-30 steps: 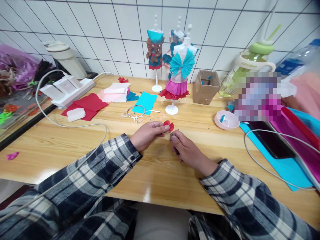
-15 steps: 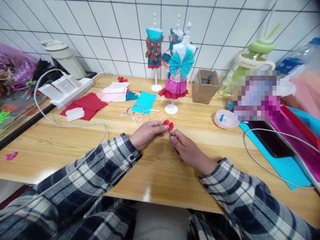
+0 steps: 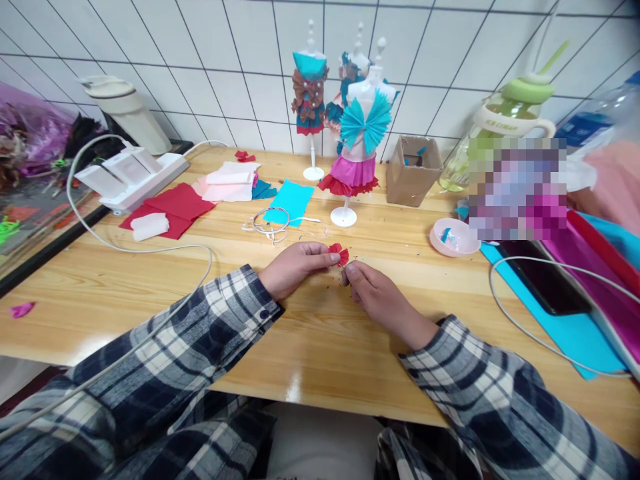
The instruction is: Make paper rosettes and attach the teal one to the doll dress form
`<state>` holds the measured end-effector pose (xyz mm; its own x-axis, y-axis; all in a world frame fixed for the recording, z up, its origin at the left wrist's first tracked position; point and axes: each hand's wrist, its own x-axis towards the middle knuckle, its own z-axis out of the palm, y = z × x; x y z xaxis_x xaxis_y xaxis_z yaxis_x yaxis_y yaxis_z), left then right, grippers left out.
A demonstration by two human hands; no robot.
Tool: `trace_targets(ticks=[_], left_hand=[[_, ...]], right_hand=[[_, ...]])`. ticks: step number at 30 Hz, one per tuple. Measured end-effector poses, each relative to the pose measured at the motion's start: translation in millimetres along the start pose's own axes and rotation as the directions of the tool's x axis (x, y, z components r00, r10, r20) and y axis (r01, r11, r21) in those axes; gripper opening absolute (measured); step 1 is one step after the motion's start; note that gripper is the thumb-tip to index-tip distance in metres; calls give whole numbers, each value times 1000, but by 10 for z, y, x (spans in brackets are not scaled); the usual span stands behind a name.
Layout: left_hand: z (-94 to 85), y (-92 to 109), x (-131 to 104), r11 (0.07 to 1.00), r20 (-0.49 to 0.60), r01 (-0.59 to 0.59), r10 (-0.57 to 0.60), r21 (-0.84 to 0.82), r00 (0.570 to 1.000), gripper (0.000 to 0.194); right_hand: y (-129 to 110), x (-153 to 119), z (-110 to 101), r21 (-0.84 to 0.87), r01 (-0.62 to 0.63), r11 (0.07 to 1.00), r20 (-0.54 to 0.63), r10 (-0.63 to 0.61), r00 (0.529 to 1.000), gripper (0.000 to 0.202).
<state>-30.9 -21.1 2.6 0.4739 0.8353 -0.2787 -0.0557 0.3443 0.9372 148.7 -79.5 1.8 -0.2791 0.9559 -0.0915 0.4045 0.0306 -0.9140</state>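
Note:
Between thumb and fingers, my left hand (image 3: 303, 267) pinches a small red pleated paper piece (image 3: 342, 255) above the wooden table. Just right of it, my right hand (image 3: 369, 287) is closed, its fingertips close to the red paper's lower edge. A small dark tool is mostly hidden in those right fingers. Tiny scraps lie on the wood around both hands. Behind them stands a white mannequin (image 3: 373, 93) with a turquoise pleated bow (image 3: 367, 122) and a pink and red skirt (image 3: 353, 175).
A turquoise sheet (image 3: 290, 202), coiled wire (image 3: 270, 223) and red paper (image 3: 175, 208) lie behind my left hand. To the right are a pink bowl (image 3: 454, 238), a cardboard box (image 3: 414, 172) and a black phone (image 3: 545, 277). A white cable (image 3: 150, 251) crosses the left side.
The red paper and both hands have shifted very slightly right. My right fingers have turned a little, and the dark tool shows less than before.

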Motion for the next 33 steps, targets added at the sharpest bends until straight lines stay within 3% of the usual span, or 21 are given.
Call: trace_targets(ticks=[19, 33], left_hand=[[-16, -9, 1, 1000, 31, 6, -6, 14, 999, 25], [10, 4, 5, 996, -38, -25, 22, -89, 999, 23]], right_hand=[[19, 33, -17, -6, -7, 1000, 54, 7, 999, 37], [1, 7, -19, -26, -48, 998, 14, 49, 999, 36]])
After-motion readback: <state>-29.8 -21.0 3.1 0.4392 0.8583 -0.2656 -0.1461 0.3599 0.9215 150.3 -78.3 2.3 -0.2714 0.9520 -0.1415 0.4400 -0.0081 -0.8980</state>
